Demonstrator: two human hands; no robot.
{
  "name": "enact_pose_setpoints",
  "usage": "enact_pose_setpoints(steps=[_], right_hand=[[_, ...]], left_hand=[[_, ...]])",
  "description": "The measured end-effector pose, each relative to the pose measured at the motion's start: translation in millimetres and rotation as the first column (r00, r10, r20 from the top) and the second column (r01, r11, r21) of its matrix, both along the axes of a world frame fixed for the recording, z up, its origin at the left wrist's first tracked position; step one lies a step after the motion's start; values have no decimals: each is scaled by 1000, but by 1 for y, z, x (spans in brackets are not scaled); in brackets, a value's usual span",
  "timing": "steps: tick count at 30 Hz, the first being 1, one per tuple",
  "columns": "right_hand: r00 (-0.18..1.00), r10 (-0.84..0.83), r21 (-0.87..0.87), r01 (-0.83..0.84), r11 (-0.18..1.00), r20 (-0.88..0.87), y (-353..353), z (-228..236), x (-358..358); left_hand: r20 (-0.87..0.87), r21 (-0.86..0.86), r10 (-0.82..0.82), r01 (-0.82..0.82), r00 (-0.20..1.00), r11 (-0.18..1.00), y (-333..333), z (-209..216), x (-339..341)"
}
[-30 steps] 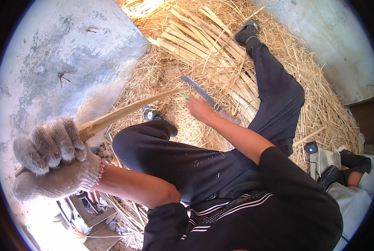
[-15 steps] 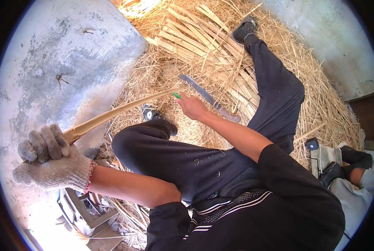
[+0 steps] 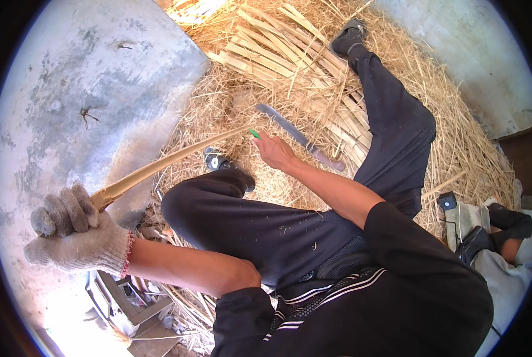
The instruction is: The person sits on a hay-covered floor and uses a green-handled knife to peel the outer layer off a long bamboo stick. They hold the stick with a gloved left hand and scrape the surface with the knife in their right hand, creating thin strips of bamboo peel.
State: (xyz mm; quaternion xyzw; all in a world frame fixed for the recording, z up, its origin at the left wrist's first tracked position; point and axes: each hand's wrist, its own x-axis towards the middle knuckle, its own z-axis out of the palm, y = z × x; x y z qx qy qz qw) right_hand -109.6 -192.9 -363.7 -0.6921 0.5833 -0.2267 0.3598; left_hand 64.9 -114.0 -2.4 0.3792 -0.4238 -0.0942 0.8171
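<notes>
My left hand, in a knitted grey glove, is closed round the thick end of a long bamboo strip. The strip slants up and away to the right, and its thin far end comes close to my right hand. That hand is bare, with its fingers drawn together at a small green object; its kind is too small to make out. Whether the right fingers also touch the strip cannot be told. Just beyond them, a large knife with a dark blade and brownish handle lies on the shavings.
Split bamboo strips lie piled ahead on straw-like shavings, between my outstretched legs. A grey wall slab rises at the left. Clutter with a frame is at lower left. Another person's leg shows at far right.
The view has shifted slightly. My left hand and the strip sit a little farther right in the picture; both hands keep their grips, and the knife still lies in place.
</notes>
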Motion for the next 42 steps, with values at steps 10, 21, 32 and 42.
enact_pose_setpoints(steps=[10, 21, 32, 42], right_hand=[[823, 108, 291, 72, 954, -558, -24, -106, -60], [999, -5, 139, -1, 990, 38, -5, 12, -30], [866, -207, 375, 397, 838, -455, -40, -99, -64], [966, 35, 181, 13, 983, -258, -14, 43, -46]], left_hand=[[29, -22, -109, 109, 994, 994, 3, 2, -7], [103, 5, -50, 50, 993, 999, 5, 1, -8], [169, -57, -571, 586, 804, 808, 6, 6, 14], [108, -69, -494, 502, 863, 862, 5, 2, 0]])
